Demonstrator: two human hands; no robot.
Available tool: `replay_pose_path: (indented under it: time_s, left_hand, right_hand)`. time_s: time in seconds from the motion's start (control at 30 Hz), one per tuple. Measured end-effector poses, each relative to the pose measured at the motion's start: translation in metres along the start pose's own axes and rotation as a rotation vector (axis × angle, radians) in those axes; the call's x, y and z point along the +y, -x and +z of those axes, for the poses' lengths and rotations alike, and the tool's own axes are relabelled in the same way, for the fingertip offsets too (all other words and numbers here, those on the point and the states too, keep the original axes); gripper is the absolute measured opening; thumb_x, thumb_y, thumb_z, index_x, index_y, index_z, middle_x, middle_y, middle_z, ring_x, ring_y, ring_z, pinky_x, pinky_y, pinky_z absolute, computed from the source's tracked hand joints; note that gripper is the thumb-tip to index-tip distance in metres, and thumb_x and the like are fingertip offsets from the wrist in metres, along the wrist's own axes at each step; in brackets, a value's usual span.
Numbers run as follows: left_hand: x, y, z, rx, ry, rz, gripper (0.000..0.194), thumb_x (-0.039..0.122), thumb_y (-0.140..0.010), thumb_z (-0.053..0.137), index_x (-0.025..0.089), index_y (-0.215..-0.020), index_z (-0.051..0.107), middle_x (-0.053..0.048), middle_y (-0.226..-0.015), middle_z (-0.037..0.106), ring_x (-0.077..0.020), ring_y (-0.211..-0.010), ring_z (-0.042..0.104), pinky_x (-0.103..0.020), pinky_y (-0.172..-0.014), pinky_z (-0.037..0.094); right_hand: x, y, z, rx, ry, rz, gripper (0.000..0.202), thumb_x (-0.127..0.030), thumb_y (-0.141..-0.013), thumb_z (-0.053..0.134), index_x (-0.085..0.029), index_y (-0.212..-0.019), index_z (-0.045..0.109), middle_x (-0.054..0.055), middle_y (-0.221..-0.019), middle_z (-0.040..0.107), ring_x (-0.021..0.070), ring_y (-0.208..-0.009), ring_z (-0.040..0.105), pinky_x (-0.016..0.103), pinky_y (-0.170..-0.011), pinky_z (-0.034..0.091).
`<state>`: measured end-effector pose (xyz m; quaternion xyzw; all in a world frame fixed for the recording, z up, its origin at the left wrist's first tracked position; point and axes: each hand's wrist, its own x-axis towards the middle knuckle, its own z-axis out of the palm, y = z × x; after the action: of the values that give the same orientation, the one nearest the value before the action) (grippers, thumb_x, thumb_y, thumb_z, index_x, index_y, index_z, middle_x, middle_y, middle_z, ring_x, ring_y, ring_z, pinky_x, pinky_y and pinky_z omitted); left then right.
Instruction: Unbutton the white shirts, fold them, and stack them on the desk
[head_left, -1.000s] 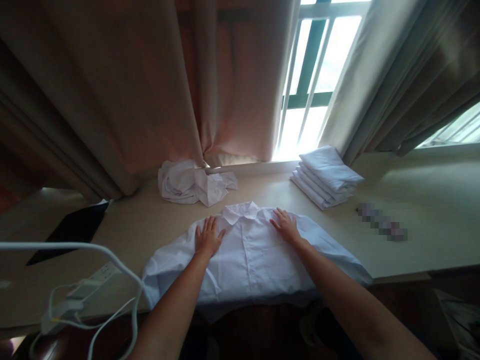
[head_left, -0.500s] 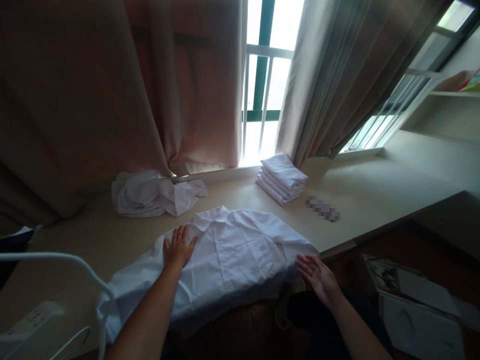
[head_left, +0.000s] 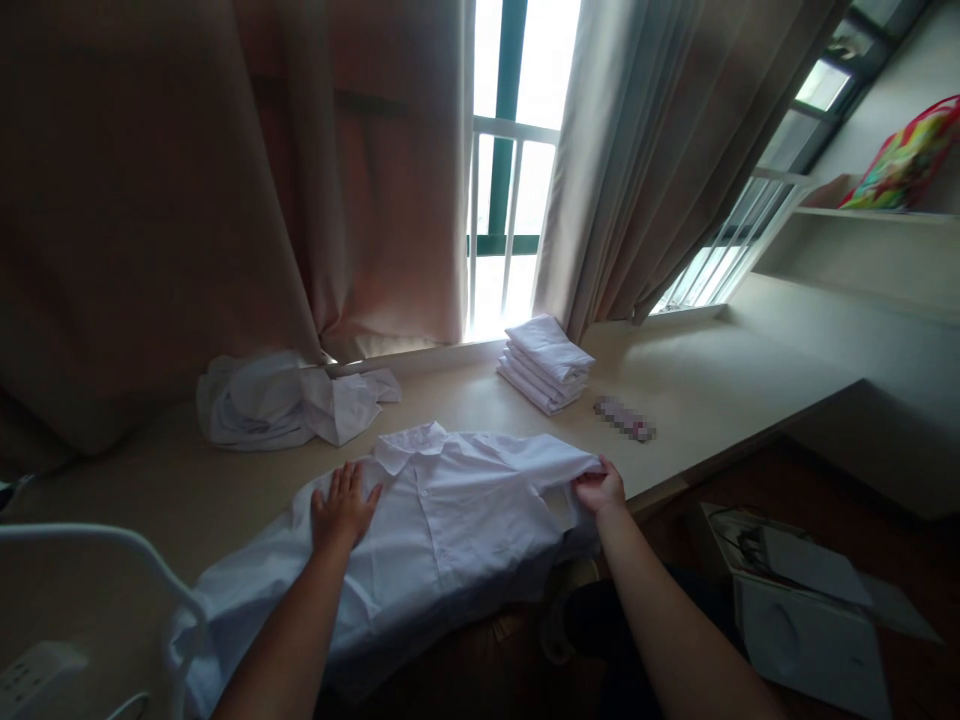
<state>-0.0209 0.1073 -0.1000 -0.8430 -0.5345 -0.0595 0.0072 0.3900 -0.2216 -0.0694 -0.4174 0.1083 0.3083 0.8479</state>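
A white button-up shirt [head_left: 480, 510] lies front side up on the pale desk [head_left: 735, 380], its collar toward the window and its lower part hanging over the near edge. My left hand [head_left: 343, 508] rests flat on the shirt beside the collar, fingers spread. At the right, my right hand [head_left: 602, 487] is closed on the shirt's sleeve and lifts its edge slightly; the fingertips are partly hidden under the cloth.
Behind the shirt stand a stack of folded white garments [head_left: 546, 365] and a crumpled white garment [head_left: 274, 400]. A blurred-out small item [head_left: 625, 419] lies right of the stack. A white tube [head_left: 97, 530] curves above a power strip [head_left: 41, 680] at left. Curtains [head_left: 390, 200] hang behind.
My right hand has moved up to the sleeve and closed on it, raising the cloth a little. My left hand stays flat on the shirt. The view has turned slightly right.
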Motion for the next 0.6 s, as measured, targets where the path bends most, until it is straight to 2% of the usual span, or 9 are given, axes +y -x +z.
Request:
replay_pose_path:
  time_s: [0.2, 0.27, 0.4, 0.6]
  left_hand:
    - [0.001, -0.001, -0.001, 0.012, -0.011, 0.009, 0.070, 0.059, -0.095, 0.021, 0.025, -0.155, 0.021, -0.006, -0.164, 0.016, -0.0252, -0.150, 0.009, -0.052, -0.117, 0.012]
    - [0.002, -0.001, -0.001, 0.016, -0.020, 0.009, 0.069, 0.059, -0.095, 0.021, 0.025, -0.155, 0.022, -0.006, -0.164, 0.017, -0.0248, -0.150, 0.009, -0.052, -0.117, 0.012]
    - [0.003, -0.001, -0.001, 0.019, -0.021, 0.015, 0.070, 0.059, -0.094, 0.021, 0.024, -0.155, 0.023, -0.007, -0.164, 0.017, -0.0244, -0.150, 0.009, -0.052, -0.117, 0.013]
    - [0.004, -0.002, -0.001, 0.013, -0.018, 0.014, 0.069, 0.059, -0.095, 0.020, 0.026, -0.155, 0.022, -0.007, -0.164, 0.016, -0.0240, -0.150, 0.009, -0.051, -0.117, 0.013]
  right_hand:
    - [-0.038, -0.022, 0.002, -0.039, -0.096, -0.283, 0.029, -0.043, -0.083, 0.048, -0.021, -0.097, 0.060, 0.005, -0.101, 0.071, 0.0238, -0.100, 0.066, 0.049, -0.095, 0.052]
    - [-0.056, -0.030, -0.002, -0.023, -0.112, -0.354, 0.029, -0.040, -0.082, 0.050, -0.021, -0.102, 0.061, 0.005, -0.105, 0.070, 0.0230, -0.103, 0.066, 0.049, -0.097, 0.051]
    - [-0.100, -0.047, -0.016, 0.030, -0.110, -0.443, 0.026, -0.026, -0.081, 0.049, -0.020, -0.103, 0.063, 0.006, -0.108, 0.070, 0.0209, -0.101, 0.067, 0.049, -0.101, 0.048]
    - [-0.159, -0.057, -0.047, 0.083, -0.174, -0.644, 0.030, -0.022, -0.084, 0.043, -0.018, -0.103, 0.065, 0.009, -0.119, 0.066, 0.0215, -0.105, 0.067, 0.054, -0.104, 0.043]
